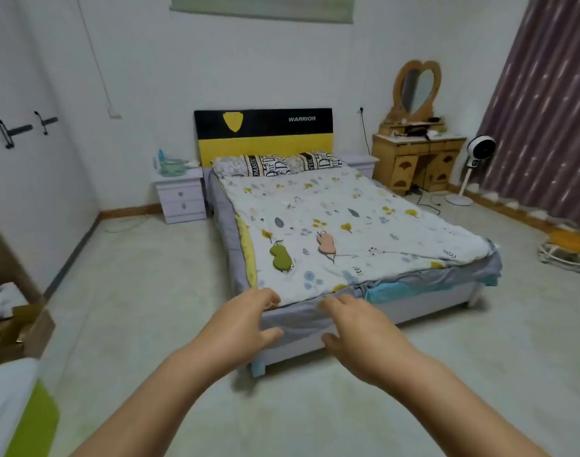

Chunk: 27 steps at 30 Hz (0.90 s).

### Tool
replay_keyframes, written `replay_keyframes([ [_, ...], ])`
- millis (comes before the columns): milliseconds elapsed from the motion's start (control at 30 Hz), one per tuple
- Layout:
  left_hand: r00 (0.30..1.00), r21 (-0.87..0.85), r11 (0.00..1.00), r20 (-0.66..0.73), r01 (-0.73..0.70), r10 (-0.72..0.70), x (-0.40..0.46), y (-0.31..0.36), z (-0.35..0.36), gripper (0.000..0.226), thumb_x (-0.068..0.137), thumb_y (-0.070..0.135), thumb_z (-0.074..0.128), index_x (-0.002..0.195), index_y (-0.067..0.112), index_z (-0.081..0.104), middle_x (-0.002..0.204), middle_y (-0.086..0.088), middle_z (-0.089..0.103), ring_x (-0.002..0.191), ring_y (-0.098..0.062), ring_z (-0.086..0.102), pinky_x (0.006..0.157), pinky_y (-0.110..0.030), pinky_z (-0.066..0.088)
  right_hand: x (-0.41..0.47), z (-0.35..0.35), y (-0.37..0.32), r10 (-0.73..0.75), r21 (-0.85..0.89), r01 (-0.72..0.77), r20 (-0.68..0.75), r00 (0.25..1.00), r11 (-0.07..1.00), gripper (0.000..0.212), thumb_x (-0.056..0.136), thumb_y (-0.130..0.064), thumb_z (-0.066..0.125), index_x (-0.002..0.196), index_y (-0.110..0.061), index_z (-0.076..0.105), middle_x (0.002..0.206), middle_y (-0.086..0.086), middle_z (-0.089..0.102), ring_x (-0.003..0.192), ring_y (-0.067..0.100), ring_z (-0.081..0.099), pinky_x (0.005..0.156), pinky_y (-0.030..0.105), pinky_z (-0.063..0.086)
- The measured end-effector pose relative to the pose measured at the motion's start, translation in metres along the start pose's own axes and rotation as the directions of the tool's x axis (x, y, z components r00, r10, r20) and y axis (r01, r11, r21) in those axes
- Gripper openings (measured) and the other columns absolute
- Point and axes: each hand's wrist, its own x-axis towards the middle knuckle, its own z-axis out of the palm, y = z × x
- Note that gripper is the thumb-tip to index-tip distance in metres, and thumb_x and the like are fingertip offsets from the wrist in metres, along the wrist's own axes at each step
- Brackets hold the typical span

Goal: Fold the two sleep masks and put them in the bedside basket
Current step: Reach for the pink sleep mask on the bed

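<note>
Two sleep masks lie flat on the patterned quilt near the foot of the bed (413,275): a green mask (280,256) on the left and a pink mask (326,243) to its right, each with a thin strap trailing. A pale green basket (173,167) stands on the left bedside table (181,196) by the headboard. My left hand (245,321) and my right hand (357,328) reach forward over the floor in front of the bed's foot, fingers spread, holding nothing, well short of the masks.
A wooden dressing table with a heart-shaped mirror (417,159) and a white standing fan (478,166) are at the back right, before a purple curtain. A low basket-like item (568,249) lies on the floor at right. Boxes (15,331) crowd the left wall.
</note>
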Motion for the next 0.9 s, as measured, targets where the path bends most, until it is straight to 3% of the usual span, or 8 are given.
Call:
replay_keyframes([
  [267,0.998,-0.036,0.999,0.050,0.027,-0.025,0.069,0.025,0.031,0.046,0.080,0.035,0.061,0.123,0.027,0.047,0.130,0.005,0.051,0.115,-0.013,0.052,0.093,-0.026,0.042,0.044,-0.006,0.069,0.036,0.039,-0.036,0.000,0.999,0.999,0.036,0.089,-0.021,0.047,0.125,-0.018,0.044,0.125,0.008,0.051,0.114,0.028,0.045,0.093,0.040,0.043],
  [900,0.983,-0.050,0.999,0.182,0.009,0.000,0.280,-0.019,0.066,0.047,0.080,0.037,0.061,0.124,0.027,0.046,0.129,0.004,0.051,0.113,-0.013,0.053,0.094,-0.027,0.043,0.215,-0.014,0.159,0.198,0.002,-0.198,0.083,0.977,0.980,0.036,0.090,-0.025,0.046,0.125,-0.015,0.045,0.126,0.009,0.050,0.118,0.029,0.044,0.096,0.040,0.042],
])
